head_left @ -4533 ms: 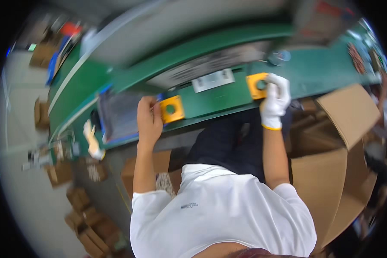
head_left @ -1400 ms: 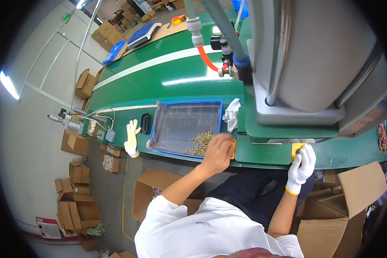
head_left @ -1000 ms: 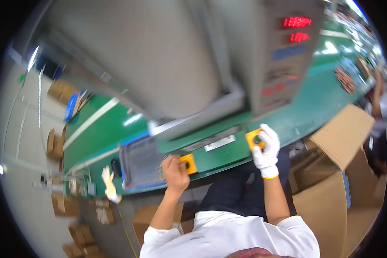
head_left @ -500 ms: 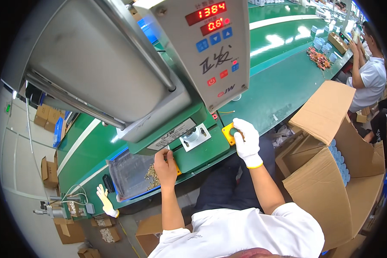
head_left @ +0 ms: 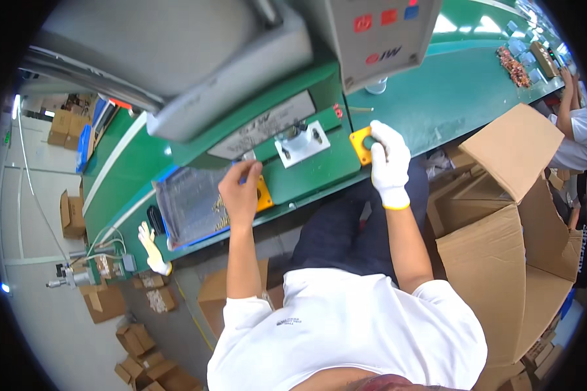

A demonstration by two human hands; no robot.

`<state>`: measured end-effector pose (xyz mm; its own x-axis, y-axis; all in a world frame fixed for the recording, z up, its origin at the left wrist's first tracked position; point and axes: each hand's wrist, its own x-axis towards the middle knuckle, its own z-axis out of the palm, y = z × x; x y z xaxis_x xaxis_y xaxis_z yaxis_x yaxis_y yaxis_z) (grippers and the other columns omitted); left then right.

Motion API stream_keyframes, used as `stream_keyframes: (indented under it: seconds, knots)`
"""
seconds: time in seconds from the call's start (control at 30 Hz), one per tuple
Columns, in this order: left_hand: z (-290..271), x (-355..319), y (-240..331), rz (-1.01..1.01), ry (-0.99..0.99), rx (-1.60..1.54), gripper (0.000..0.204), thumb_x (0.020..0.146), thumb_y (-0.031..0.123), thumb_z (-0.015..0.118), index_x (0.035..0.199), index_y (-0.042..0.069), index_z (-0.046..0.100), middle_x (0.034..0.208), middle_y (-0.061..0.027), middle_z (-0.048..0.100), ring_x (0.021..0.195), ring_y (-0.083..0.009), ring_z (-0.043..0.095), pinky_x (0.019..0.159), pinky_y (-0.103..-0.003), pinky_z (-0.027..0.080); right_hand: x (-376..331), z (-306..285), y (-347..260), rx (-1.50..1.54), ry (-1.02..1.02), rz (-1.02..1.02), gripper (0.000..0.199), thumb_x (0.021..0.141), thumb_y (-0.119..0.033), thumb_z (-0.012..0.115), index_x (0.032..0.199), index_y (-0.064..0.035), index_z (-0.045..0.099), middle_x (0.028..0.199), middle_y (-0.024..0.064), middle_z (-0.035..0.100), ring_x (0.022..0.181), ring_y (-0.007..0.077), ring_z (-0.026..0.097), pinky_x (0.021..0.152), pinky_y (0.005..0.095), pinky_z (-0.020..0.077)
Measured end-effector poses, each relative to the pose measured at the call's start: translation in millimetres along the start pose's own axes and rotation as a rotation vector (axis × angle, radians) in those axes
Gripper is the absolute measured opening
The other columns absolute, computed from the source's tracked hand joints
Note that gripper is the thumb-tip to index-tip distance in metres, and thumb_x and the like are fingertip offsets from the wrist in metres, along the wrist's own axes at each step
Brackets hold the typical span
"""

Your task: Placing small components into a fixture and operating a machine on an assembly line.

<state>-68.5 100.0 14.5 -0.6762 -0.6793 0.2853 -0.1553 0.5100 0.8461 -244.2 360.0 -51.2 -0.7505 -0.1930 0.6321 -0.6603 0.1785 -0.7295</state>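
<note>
My left hand (head_left: pixel 239 190), bare, is beside the yellow button box (head_left: pixel 263 194) on the left of the green press base (head_left: pixel 293 179). Its thumb and fingers are pinched together. A small silvery bit shows at the fingertips; I cannot tell whether it is held. My right hand (head_left: pixel 391 163) wears a white glove with a yellow cuff. It rests at the other yellow button box (head_left: pixel 358 148), fingers over the round dark button, thumb apart, holding nothing. Between my hands lies a white metal plate (head_left: pixel 304 148) with a metal fixture on it, under the grey press head (head_left: pixel 222 65).
Left of the press is a dark tray (head_left: pixel 188 202) with small brass-coloured parts. A spare glove (head_left: pixel 152 247) lies at the bench's left end. An open cardboard box (head_left: pixel 482 247) stands to my right. Farther right, a co-worker (head_left: pixel 572 133) works at the green bench.
The whole view has shifted, so the press and both hands appear higher and the lit counter display is out of sight. Both hands stay at their button boxes.
</note>
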Motion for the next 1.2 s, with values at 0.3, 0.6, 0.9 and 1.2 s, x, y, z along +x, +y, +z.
stream_keyframes:
  seconds: [0.3, 0.6, 0.9, 1.2]
  knots:
    - [7, 33, 68, 0.224, -0.087, -0.142, 0.012, 0.09, 0.007, 0.078, 0.097, -0.003, 0.076, 0.084, -0.003, 0.071, 0.077, -0.0083, 0.06, 0.072, -0.023, 0.047, -2, 4, 10, 0.156, 0.057, -0.039, 0.024, 0.094, -0.005, 0.064, 0.117, 0.0003, 0.07, 0.122, 0.0193, 0.071, 0.11, 0.0316, 0.07, 0.097, 0.0373, 0.0549]
    - [20, 86, 91, -0.035, -0.55, 0.371, 0.02, 0.089, 0.018, 0.082, 0.1, 0.002, 0.079, 0.085, -0.0031, 0.074, 0.075, -0.0094, 0.061, 0.071, -0.025, 0.048, -1, -3, 7, 0.104, 0.065, -0.056, 0.025, 0.092, -0.008, 0.066, 0.116, -0.0016, 0.071, 0.118, 0.0181, 0.073, 0.108, 0.0337, 0.071, 0.097, 0.0409, 0.0556]
    - [9, 97, 90, 0.185, -0.621, 0.467, 0.019, 0.089, 0.011, 0.078, 0.1, -0.004, 0.077, 0.082, -0.0057, 0.07, 0.074, -0.0117, 0.064, 0.069, -0.026, 0.05, 4, -3, 1, -0.041, 0.077, -0.155, 0.024, 0.088, -0.013, 0.065, 0.11, -0.0044, 0.069, 0.114, 0.0167, 0.073, 0.103, 0.038, 0.07, 0.091, 0.0458, 0.0565]
    - [9, 80, 111, 0.179, -0.497, 0.486, 0.017, 0.096, 0.007, 0.069, 0.108, -0.004, 0.075, 0.096, -0.0072, 0.07, 0.086, -0.0121, 0.064, 0.075, -0.025, 0.049, 8, -24, -9, 0.016, 0.06, -0.106, 0.022, 0.085, -0.01, 0.066, 0.105, -0.003, 0.069, 0.109, 0.0165, 0.072, 0.099, 0.0386, 0.069, 0.089, 0.0454, 0.0562]
